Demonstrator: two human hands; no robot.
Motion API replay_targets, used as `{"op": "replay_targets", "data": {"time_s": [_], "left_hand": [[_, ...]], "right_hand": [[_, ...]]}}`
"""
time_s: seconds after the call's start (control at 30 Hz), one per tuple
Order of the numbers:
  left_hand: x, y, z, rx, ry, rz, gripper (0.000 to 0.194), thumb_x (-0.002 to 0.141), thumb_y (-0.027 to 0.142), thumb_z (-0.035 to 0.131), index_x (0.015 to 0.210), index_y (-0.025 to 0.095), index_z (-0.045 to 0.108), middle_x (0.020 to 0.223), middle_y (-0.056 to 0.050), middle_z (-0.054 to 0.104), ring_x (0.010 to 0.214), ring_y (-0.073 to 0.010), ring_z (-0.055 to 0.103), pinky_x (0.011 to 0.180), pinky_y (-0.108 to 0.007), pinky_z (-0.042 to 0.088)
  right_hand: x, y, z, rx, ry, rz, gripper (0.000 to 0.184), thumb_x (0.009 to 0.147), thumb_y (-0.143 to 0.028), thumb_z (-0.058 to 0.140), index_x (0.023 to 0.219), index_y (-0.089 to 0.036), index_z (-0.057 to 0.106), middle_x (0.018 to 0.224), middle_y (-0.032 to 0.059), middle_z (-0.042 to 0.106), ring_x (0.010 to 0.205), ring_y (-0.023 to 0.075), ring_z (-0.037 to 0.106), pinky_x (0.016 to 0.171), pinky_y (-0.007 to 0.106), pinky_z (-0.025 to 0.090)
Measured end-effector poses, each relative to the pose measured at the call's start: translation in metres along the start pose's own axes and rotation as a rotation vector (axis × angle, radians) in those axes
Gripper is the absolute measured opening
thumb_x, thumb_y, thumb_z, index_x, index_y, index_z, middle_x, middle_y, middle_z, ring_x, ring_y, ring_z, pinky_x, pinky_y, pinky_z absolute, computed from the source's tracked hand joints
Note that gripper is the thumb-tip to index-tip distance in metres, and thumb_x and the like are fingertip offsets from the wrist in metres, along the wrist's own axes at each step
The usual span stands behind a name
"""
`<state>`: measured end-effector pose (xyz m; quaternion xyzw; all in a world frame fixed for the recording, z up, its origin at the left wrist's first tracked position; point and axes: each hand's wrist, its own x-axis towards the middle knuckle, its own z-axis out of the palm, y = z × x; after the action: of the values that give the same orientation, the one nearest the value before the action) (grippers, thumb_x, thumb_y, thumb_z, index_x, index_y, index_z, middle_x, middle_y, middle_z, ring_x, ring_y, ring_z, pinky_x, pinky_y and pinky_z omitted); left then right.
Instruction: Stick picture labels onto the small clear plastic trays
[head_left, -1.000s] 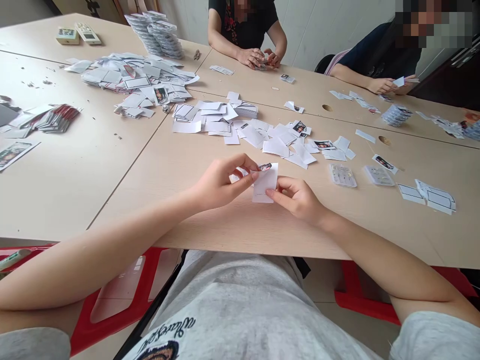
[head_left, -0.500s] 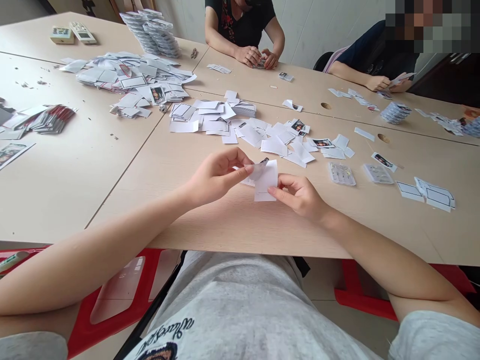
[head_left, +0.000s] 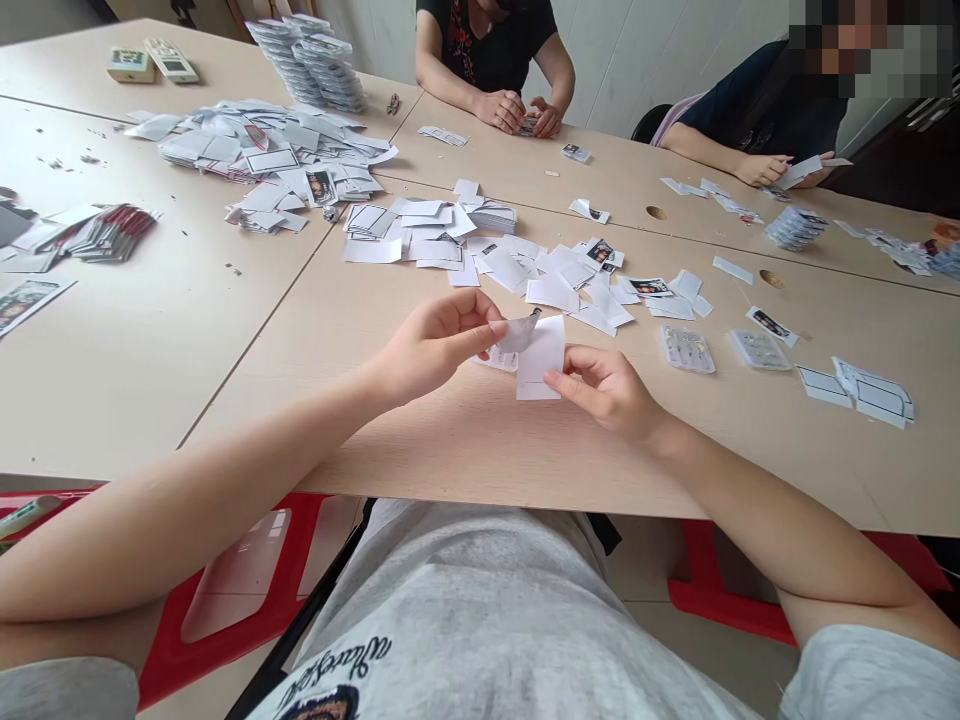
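Note:
My left hand pinches a thin greyish slip that curls up between thumb and forefinger, its dark-printed edge turned upward. My right hand is closed on a white paper card by its lower right side, thumb in front. Slip and card meet or overlap; whether they are joined I cannot tell. Behind them, a clear plastic case lies on the table, partly hidden by the left fingers and the card. Just beyond my hands spread loose white cards, several with dark pictures.
Two clear cases lie to the right, near cut paper strips. A large card heap and stacked packs stand far left. Across the table, two people handle small items. Red stools flank me below.
The slip in my left hand is drawn slightly further from the card, and more of the case behind shows. The view shifts a little; the person at right moves a paper.

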<state>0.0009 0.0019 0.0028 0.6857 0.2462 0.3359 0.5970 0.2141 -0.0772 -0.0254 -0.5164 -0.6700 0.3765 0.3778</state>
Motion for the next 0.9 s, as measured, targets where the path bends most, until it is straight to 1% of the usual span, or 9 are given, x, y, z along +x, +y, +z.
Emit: {"op": "replay_targets", "data": {"time_s": [0.13,0.23,0.37,0.43,0.5,0.57,0.67,0.77,0.9], "left_hand": [[0.001,-0.002,-0.001,0.013,-0.005,0.015,0.013,0.085,0.025,0.062,0.08,0.015,0.057,0.076,-0.002,0.06,0.069,-0.0114,0.056,0.066,-0.025,0.047],[-0.001,-0.007,-0.001,0.094,-0.01,0.063,0.014,0.088,0.028,0.059,0.083,0.015,0.055,0.076,-0.003,0.06,0.069,-0.0114,0.057,0.064,-0.025,0.047],[-0.005,-0.012,-0.001,0.373,-0.065,0.27,0.012,0.092,0.028,0.053,0.096,0.017,0.054,0.096,-0.008,0.066,0.087,-0.0155,0.063,0.075,-0.028,0.051],[-0.008,-0.013,-0.002,0.53,-0.151,0.392,0.011,0.093,0.024,0.05,0.102,0.019,0.055,0.105,-0.008,0.066,0.095,-0.0162,0.063,0.081,-0.028,0.051],[-0.009,-0.011,-0.002,0.634,-0.253,0.478,0.013,0.094,0.021,0.048,0.104,0.021,0.056,0.107,-0.008,0.066,0.098,-0.0165,0.063,0.084,-0.028,0.05],[-0.009,-0.01,-0.002,0.679,-0.318,0.533,0.015,0.094,0.02,0.047,0.104,0.022,0.058,0.107,-0.008,0.066,0.101,-0.0174,0.063,0.086,-0.029,0.049],[-0.008,-0.009,-0.003,0.713,-0.35,0.601,0.019,0.094,0.017,0.047,0.106,0.023,0.059,0.108,-0.007,0.067,0.103,-0.0184,0.062,0.088,-0.03,0.049],[-0.007,-0.01,-0.004,0.759,-0.377,0.663,0.023,0.093,0.013,0.045,0.109,0.021,0.06,0.108,-0.008,0.067,0.103,-0.0188,0.061,0.087,-0.031,0.05],[-0.008,-0.012,-0.003,0.774,-0.412,0.713,0.028,0.092,0.005,0.042,0.11,0.017,0.059,0.108,-0.01,0.066,0.104,-0.0176,0.061,0.087,-0.028,0.049]], "right_hand": [[0.0,-0.001,-0.001,0.005,0.006,-0.002,0.02,0.084,-0.037,0.06,0.075,-0.018,0.063,0.072,0.0009,0.056,0.068,0.0149,0.049,0.067,0.029,0.038],[-0.001,-0.002,-0.002,0.082,-0.018,-0.008,0.023,0.084,-0.037,0.061,0.072,-0.018,0.061,0.069,0.0002,0.052,0.065,0.0134,0.046,0.064,0.028,0.037],[0.0,-0.002,-0.005,0.227,-0.119,0.001,0.03,0.087,-0.047,0.055,0.086,-0.02,0.067,0.079,0.0033,0.059,0.075,0.0169,0.053,0.071,0.029,0.041],[0.001,-0.001,-0.006,0.3,-0.141,0.02,0.04,0.088,-0.056,0.048,0.086,-0.021,0.067,0.079,0.004,0.06,0.073,0.0169,0.053,0.069,0.029,0.041],[0.002,0.0,-0.007,0.378,-0.146,0.063,0.049,0.089,-0.061,0.04,0.081,-0.02,0.067,0.075,0.0039,0.059,0.067,0.0154,0.05,0.063,0.028,0.04],[0.003,-0.001,-0.007,0.416,-0.139,0.114,0.05,0.092,-0.057,0.039,0.077,-0.019,0.066,0.07,0.0032,0.057,0.063,0.0137,0.047,0.06,0.027,0.038],[0.003,-0.004,-0.007,0.415,-0.129,0.143,0.033,0.091,-0.041,0.05,0.077,-0.017,0.067,0.066,0.0017,0.054,0.061,0.0114,0.046,0.059,0.025,0.037],[0.003,-0.007,-0.006,0.469,-0.12,0.176,0.02,0.088,-0.031,0.056,0.089,-0.017,0.07,0.073,0.0025,0.06,0.063,0.0106,0.048,0.058,0.024,0.039],[0.003,-0.007,-0.005,0.527,-0.082,0.229,0.025,0.082,-0.023,0.061,0.105,-0.018,0.069,0.08,0.0024,0.065,0.064,0.01,0.053,0.057,0.022,0.042]]}}
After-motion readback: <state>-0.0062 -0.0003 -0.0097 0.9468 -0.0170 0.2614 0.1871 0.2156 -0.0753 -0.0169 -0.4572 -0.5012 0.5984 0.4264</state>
